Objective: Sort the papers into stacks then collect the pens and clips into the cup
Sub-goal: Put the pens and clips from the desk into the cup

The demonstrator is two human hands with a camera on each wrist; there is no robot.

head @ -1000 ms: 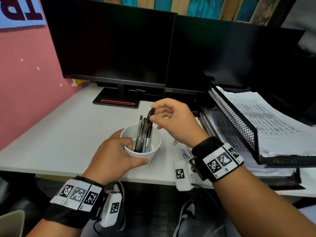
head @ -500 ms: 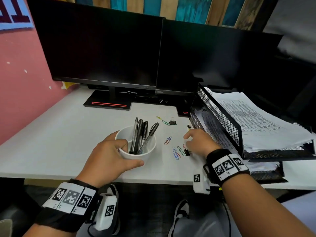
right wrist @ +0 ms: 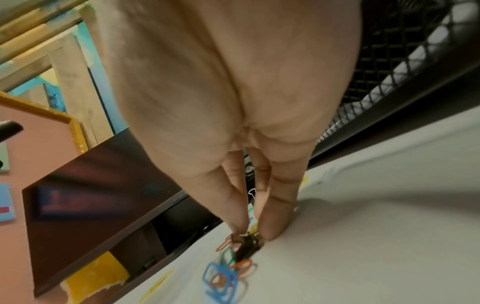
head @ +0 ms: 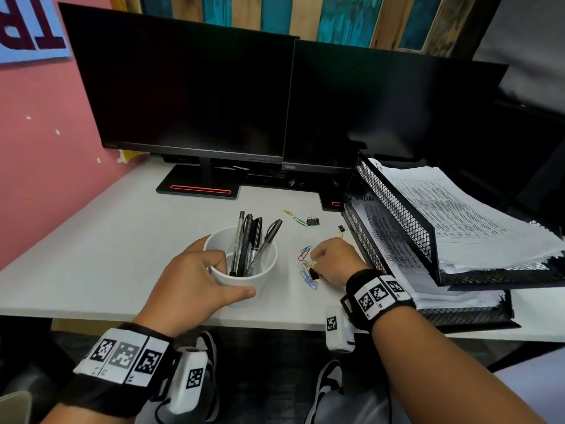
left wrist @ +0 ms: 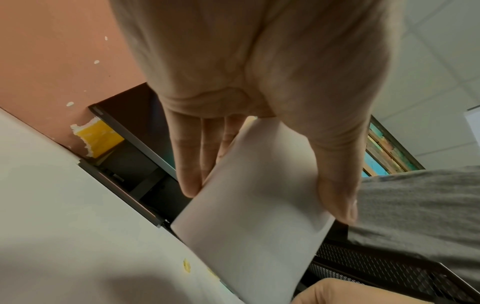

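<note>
A white cup [head: 241, 278] stands near the desk's front edge with several pens [head: 250, 244] upright in it. My left hand [head: 211, 270] grips the cup, thumb on its near side and fingers round its far side; the left wrist view shows the cup wall [left wrist: 254, 205] between them. To the right of the cup lies a pile of coloured paper clips [head: 306, 269]. My right hand [head: 318, 264] is down on that pile. In the right wrist view its thumb and fingers [right wrist: 253, 232] pinch a small black binder clip [right wrist: 248, 244] above the paper clips [right wrist: 226, 273].
Further back lie a yellow paper clip [head: 288, 213], a green one [head: 300, 221], a black binder clip [head: 312, 220] and a smaller one [head: 341, 229]. A black mesh tray [head: 394, 209] with stacked papers [head: 458, 221] stands on the right. Two monitors [head: 189, 96] line the back.
My right hand left a pen in the cup, dropped right to the clip pile, and now pinches a binder clip there. The left hand kept its hold on the cup.
</note>
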